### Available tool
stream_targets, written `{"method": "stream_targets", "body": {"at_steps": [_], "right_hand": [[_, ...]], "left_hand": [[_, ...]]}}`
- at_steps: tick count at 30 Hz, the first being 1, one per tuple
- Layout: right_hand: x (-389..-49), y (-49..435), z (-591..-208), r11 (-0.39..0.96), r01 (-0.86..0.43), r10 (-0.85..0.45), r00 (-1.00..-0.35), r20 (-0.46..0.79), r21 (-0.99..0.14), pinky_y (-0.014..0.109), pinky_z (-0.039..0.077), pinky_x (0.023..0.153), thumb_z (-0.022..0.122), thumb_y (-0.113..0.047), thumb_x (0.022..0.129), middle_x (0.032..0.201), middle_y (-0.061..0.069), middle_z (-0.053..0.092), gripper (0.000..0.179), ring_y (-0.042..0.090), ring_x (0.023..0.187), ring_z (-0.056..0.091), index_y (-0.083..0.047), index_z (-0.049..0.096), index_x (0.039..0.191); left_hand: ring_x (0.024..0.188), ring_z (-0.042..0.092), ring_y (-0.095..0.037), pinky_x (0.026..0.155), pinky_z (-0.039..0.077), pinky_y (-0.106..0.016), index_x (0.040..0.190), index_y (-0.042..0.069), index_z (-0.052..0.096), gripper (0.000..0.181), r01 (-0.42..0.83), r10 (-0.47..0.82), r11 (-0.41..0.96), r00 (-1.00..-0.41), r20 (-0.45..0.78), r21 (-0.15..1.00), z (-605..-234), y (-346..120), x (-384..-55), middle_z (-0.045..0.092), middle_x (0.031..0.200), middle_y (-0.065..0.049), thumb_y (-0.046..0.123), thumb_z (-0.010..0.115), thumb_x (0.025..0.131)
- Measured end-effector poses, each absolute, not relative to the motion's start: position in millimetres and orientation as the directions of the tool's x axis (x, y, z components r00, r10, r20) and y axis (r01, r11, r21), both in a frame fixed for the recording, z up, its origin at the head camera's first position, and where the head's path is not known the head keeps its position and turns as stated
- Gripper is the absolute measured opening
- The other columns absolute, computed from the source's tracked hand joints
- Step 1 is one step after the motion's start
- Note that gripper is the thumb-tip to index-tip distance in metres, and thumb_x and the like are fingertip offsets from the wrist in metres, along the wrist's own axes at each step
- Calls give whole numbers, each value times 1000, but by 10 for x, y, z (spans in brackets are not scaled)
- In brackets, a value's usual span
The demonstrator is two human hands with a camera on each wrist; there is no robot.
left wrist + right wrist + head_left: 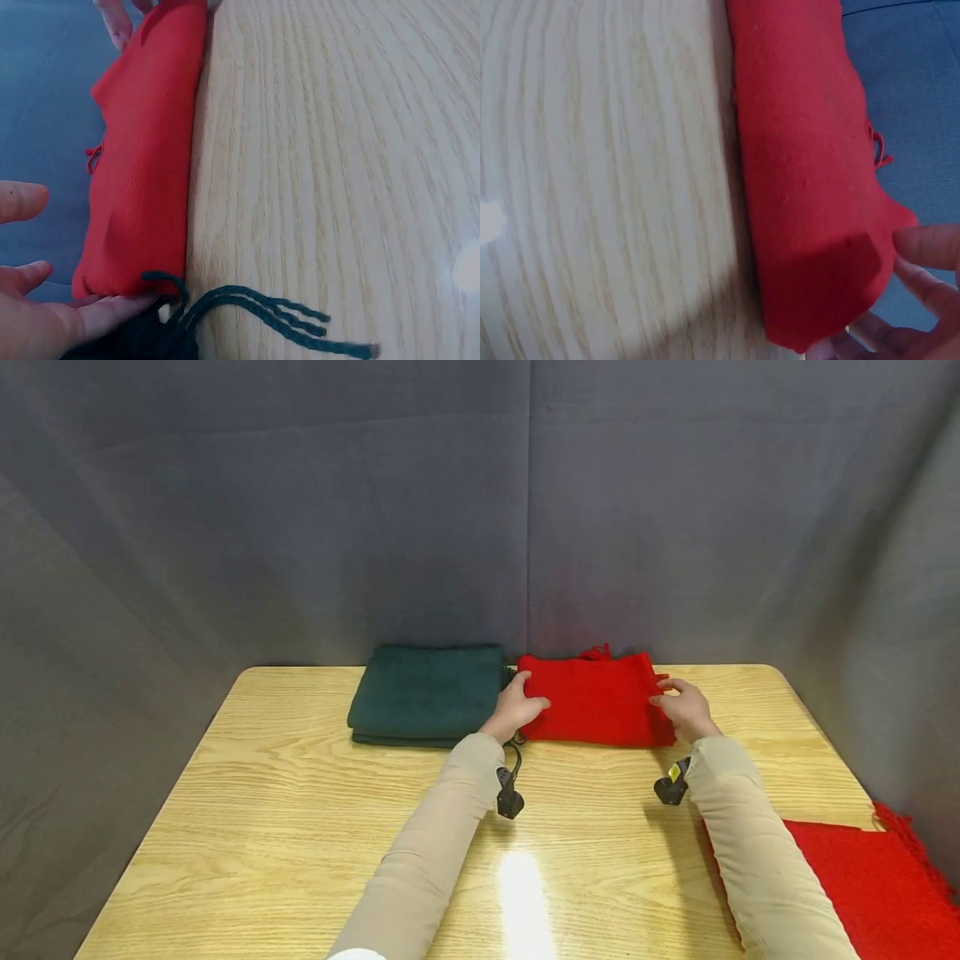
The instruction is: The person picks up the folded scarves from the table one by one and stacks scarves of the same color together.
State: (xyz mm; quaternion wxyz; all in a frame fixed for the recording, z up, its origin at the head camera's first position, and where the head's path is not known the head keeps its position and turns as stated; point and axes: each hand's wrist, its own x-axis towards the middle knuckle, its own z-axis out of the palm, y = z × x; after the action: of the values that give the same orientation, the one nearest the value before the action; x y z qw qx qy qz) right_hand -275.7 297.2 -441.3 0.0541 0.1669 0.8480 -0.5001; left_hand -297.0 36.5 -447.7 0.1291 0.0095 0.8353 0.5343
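Observation:
A folded red scarf point(588, 700) lies at the table's back edge. At its left end is my left hand point(517, 703), thumb and fingers spread apart. In the left wrist view, one finger of the left hand point(45, 315) lies along the scarf's end, beside dark green fringe strands point(262, 307). My right hand point(682, 706) is at the scarf's right end. In the right wrist view, fingertips of the right hand point(922, 292) touch the scarf's point(802, 172) far corner and end, and some fingers are partly hidden below the end.
A folded dark green scarf point(427, 693) lies just left of the red one. Another red fringed scarf point(877, 885) lies at the front right, partly under the right forearm. Grey cloth point(450, 527) hangs behind the wooden table point(300, 827).

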Motion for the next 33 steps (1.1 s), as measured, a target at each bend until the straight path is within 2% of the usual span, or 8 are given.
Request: {"method": "stream_targets", "body": {"at_steps": [6, 8, 11, 13, 16, 20, 27, 33], "right_hand": [[-2730, 3012, -4428, 432, 341, 203, -939, -279, -835, 28, 41, 54, 48, -5, 87, 104, 20, 42, 48, 12, 57, 40, 1, 34, 132], [-2714, 3029, -4429, 439, 341, 189, -939, -286, -831, 29, 43, 56, 48, -7, 87, 109, 23, 43, 49, 15, 60, 46, 1, 32, 133], [-2682, 3048, -4425, 436, 342, 162, -940, -302, -832, 34, 50, 63, 50, -11, 89, 121, 28, 39, 53, 25, 79, 55, 1, 27, 135], [-2664, 3064, -4424, 422, 350, 146, -937, -318, -836, 36, 51, 66, 51, -13, 89, 126, 29, 36, 55, 27, 84, 56, 1, 25, 135], [-2644, 3084, -4430, 396, 353, 114, -935, -337, -848, 36, 51, 65, 52, -15, 89, 128, 30, 33, 59, 22, 78, 58, 2, 20, 137], [-2642, 3095, -4448, 374, 346, 86, -937, -339, -861, 33, 50, 65, 53, -16, 90, 127, 28, 32, 63, 17, 74, 56, 1, 16, 138], [-2668, 3081, -4488, 341, 328, 27, -940, -340, -881, 40, 49, 74, 56, -20, 89, 139, 28, 18, 75, 37, 105, 44, -9, 5, 143], [-2687, 3061, -4518, 325, 250, 13, -966, -260, -912, 33, 46, 72, 58, -11, 87, 140, 27, 15, 77, 39, 111, 38, -12, 4, 143]], "left_hand": [[121, 37, -26, 96, 38, -40, 140, 10, 32, 62, -109, 162, 438, -967, -198, 892, -4456, 364, -2949, 36, 141, -9, 14, 59, 84], [121, 38, -26, 96, 38, -40, 140, 10, 33, 61, -108, 160, 442, -967, -197, 890, -4456, 366, -2952, 36, 140, -9, 13, 58, 85], [121, 40, -25, 96, 37, -39, 139, 9, 34, 59, -116, 155, 436, -967, -201, 892, -4471, 373, -2962, 37, 140, -8, 13, 58, 85], [120, 41, -24, 96, 38, -37, 139, 9, 35, 58, -122, 147, 434, -968, -204, 892, -4508, 378, -2985, 39, 139, -8, 11, 57, 85], [116, 43, -24, 92, 40, -36, 137, 9, 38, 54, -129, 130, 446, -970, -206, 886, -4641, 388, -3062, 41, 137, -8, 10, 54, 85], [114, 42, -25, 91, 40, -37, 137, 12, 39, 54, -168, 115, 444, -963, -242, 880, -4690, 403, -3077, 40, 137, -7, 8, 52, 84], [117, 40, -26, 97, 35, -39, 138, 12, 38, 57, -210, 133, 352, -953, -271, 912, -4589, 410, -2950, 39, 138, -9, 6, 53, 83], [116, 39, -27, 97, 35, -39, 137, 11, 39, 59, -183, 141, 310, -962, -235, 933, -4625, 426, -2931, 38, 138, -10, 0, 51, 81]]}}
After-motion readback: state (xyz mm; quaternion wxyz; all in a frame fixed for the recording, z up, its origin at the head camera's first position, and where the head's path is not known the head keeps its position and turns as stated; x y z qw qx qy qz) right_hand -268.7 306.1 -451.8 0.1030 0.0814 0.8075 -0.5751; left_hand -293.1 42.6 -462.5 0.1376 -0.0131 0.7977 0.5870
